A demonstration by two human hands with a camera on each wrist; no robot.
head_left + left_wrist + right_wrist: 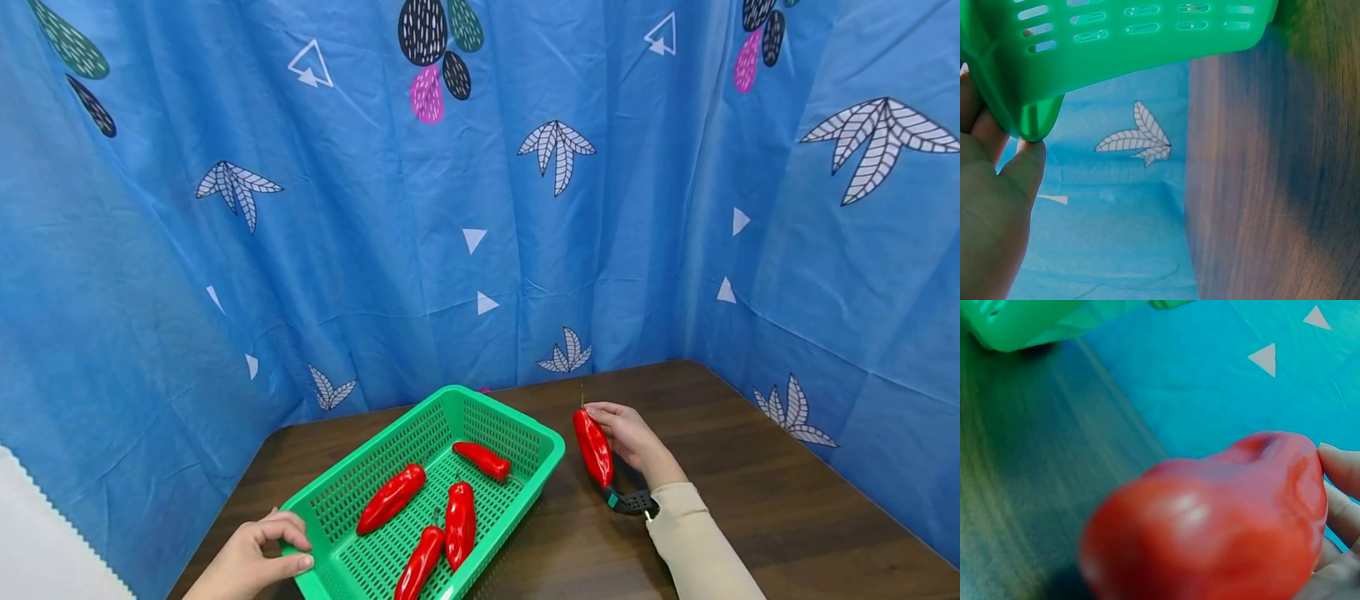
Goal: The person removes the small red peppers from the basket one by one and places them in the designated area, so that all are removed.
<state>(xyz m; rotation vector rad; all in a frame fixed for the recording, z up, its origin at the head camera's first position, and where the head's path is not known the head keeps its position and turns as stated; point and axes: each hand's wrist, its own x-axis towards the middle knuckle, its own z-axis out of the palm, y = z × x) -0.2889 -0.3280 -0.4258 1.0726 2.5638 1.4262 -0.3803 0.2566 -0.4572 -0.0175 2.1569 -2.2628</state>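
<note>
A green plastic basket with slotted walls stands on the table, with several glossy red peppers lying in it. My left hand pinches the basket's near left rim between thumb and fingers; the left wrist view shows the thumb against the rim. To the right of the basket, my right hand holds another red pepper near its stem end. This pepper hangs tilted, stem up, over the wrist strap. Up close in the right wrist view, the pepper hides part of the fingers.
The dark wooden table extends to the right of the basket. A blue patterned curtain hangs behind the table and along its sides. Something white shows at the lower left.
</note>
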